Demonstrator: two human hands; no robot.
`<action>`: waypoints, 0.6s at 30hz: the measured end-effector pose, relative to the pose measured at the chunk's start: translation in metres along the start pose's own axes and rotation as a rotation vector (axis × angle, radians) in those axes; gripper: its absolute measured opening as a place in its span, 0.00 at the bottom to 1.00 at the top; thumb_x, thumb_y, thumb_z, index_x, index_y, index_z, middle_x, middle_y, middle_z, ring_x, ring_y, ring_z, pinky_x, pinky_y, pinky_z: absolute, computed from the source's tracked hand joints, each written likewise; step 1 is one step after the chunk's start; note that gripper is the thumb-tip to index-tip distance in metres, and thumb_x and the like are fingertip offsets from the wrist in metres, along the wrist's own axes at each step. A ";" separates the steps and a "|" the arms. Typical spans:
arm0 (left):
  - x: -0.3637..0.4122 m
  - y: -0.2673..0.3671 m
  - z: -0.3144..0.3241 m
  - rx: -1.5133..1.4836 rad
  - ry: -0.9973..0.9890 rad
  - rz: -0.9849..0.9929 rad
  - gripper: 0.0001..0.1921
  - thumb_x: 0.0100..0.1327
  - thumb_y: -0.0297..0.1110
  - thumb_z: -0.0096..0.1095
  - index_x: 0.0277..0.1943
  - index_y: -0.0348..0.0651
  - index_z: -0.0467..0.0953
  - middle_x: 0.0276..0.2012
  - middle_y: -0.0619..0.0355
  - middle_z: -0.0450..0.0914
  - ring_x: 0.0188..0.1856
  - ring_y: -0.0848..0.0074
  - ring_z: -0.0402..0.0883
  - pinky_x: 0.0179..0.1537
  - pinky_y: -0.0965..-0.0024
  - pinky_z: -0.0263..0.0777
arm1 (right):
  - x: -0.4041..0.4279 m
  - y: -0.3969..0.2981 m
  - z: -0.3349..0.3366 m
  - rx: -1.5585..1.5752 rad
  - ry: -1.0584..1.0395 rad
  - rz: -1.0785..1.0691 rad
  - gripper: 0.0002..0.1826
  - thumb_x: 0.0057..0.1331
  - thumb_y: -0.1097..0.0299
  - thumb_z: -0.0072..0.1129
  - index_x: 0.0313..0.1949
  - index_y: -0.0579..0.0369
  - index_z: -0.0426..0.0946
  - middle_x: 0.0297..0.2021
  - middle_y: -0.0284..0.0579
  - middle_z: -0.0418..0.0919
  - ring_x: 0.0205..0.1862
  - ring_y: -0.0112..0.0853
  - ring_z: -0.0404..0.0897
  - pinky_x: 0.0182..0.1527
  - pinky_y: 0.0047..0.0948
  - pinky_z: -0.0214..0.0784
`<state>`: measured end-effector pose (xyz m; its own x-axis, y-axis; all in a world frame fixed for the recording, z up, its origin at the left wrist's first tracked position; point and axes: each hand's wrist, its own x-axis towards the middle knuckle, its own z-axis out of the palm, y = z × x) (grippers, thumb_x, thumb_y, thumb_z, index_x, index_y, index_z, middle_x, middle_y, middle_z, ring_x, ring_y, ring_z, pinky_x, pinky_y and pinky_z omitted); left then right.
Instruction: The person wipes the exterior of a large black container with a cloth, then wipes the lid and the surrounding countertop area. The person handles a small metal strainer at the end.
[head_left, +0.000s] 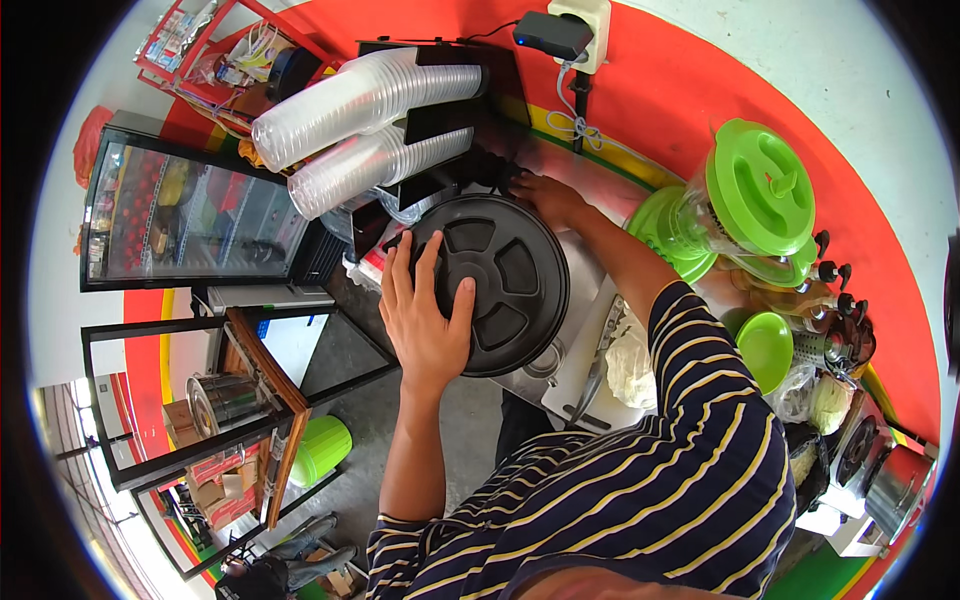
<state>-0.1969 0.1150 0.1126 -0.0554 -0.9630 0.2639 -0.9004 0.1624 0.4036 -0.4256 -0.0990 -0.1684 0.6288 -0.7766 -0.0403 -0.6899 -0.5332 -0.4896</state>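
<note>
Before me on the steel counter (592, 259) sits a round black lid (487, 255) with several recessed panels; what lies under it is hidden. My left hand (427, 315) lies with spread fingers over the lid's left side, gripping nothing. Beyond the lid's far edge, my right hand (551, 201) reaches to a dark object (491, 171); whether its fingers hold that object is unclear. To the right of the lid, a white cutting board (559, 394) carries a pale piece of what looks like cabbage (630, 367) and a knife (598, 367), both partly covered by my right arm and sleeve.
Stacked clear plastic cups (337, 112) lean from a black holder (517, 97) at the back left. A green-lidded blender (761, 187) and a green bowl (765, 352) stand right. Left are a glass-door fridge (195, 210) and a wood-topped frame (281, 420). Another person (300, 559) is below.
</note>
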 end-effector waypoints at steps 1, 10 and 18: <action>0.001 0.000 0.000 -0.002 0.000 0.009 0.33 0.73 0.47 0.67 0.79 0.51 0.73 0.80 0.43 0.66 0.81 0.41 0.62 0.76 0.41 0.57 | 0.000 0.004 0.001 0.043 0.008 0.003 0.40 0.70 0.52 0.68 0.80 0.46 0.69 0.84 0.49 0.61 0.85 0.48 0.57 0.84 0.44 0.55; 0.001 0.001 -0.001 0.006 -0.002 0.004 0.33 0.72 0.47 0.68 0.78 0.51 0.74 0.80 0.43 0.67 0.80 0.42 0.63 0.77 0.41 0.57 | 0.025 0.006 -0.011 -0.159 0.263 0.402 0.39 0.78 0.46 0.54 0.83 0.49 0.64 0.86 0.49 0.56 0.88 0.45 0.50 0.86 0.48 0.46; -0.002 0.001 0.001 0.014 0.053 0.009 0.30 0.74 0.47 0.67 0.76 0.49 0.76 0.78 0.44 0.70 0.76 0.44 0.69 0.77 0.46 0.59 | -0.029 -0.027 -0.010 -0.231 -0.163 -0.049 0.35 0.83 0.49 0.49 0.85 0.36 0.58 0.88 0.42 0.48 0.90 0.42 0.43 0.87 0.51 0.43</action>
<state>-0.1985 0.1166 0.1121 -0.0405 -0.9487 0.3137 -0.9058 0.1674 0.3893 -0.4287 -0.0650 -0.1450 0.6999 -0.6935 -0.1706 -0.7090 -0.6457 -0.2837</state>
